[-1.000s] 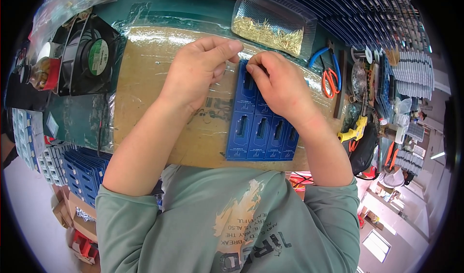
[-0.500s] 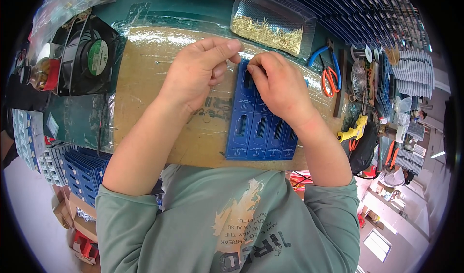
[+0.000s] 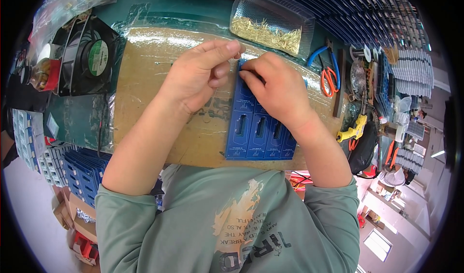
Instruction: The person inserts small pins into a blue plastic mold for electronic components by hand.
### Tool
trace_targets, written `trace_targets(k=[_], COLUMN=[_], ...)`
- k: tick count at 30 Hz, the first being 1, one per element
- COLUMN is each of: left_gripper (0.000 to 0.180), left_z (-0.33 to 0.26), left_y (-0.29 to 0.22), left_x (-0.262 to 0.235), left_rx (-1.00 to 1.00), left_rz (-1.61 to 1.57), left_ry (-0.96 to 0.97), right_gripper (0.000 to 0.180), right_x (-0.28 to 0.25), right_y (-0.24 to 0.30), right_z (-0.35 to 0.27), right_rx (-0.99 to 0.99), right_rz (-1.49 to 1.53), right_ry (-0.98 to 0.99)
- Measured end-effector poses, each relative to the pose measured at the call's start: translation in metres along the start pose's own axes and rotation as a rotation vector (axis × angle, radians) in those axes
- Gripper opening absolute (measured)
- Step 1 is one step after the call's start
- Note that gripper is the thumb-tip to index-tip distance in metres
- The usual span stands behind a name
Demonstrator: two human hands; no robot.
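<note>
Green workbench (image 3: 77,123), with a cardboard sheet (image 3: 150,79) across the middle. At left, a black fan (image 3: 87,55). On the sheet's right part, lying flat, a blue board (image 3: 250,116); beyond, a clear tray (image 3: 278,4). Over the board's far end, right hand (image 3: 276,87), thumb and forefinger drawn together; just left, left hand (image 3: 203,70), fingers curled. Cannot tell whether grasping anything with either. Right of the tray, pliers (image 3: 337,70); inside it, thin gold pins (image 3: 265,32).

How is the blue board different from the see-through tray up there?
The blue board is flat, while the clear tray has raised walls. The board is dark blue; the tray is see-through and holds gold-coloured pins. The right hand covers part of the board; no hand covers the tray. Both look roughly rectangular.
</note>
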State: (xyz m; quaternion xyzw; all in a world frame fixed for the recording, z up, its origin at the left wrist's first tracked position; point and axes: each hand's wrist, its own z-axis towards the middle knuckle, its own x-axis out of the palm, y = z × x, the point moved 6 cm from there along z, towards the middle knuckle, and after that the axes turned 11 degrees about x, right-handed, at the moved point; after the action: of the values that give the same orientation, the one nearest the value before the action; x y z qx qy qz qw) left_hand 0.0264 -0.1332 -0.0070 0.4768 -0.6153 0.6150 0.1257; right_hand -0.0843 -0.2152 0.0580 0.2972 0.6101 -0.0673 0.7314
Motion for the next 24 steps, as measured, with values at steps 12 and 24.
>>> trace_targets(k=[12, 24], left_gripper=[0.023, 0.022], left_z=[-0.001, -0.001], left_y=[0.000, 0.006], left_x=[0.004, 0.004], left_rx=[0.036, 0.026], left_rz=[-0.009, -0.086], left_ry=[0.057, 0.064], right_gripper=[0.038, 0.036], right_x=[0.021, 0.019], right_y=[0.004, 0.003], right_z=[0.007, 0.008], right_rx=[0.548, 0.550], right_rz=[1.405, 1.415], right_ry=[0.196, 0.218])
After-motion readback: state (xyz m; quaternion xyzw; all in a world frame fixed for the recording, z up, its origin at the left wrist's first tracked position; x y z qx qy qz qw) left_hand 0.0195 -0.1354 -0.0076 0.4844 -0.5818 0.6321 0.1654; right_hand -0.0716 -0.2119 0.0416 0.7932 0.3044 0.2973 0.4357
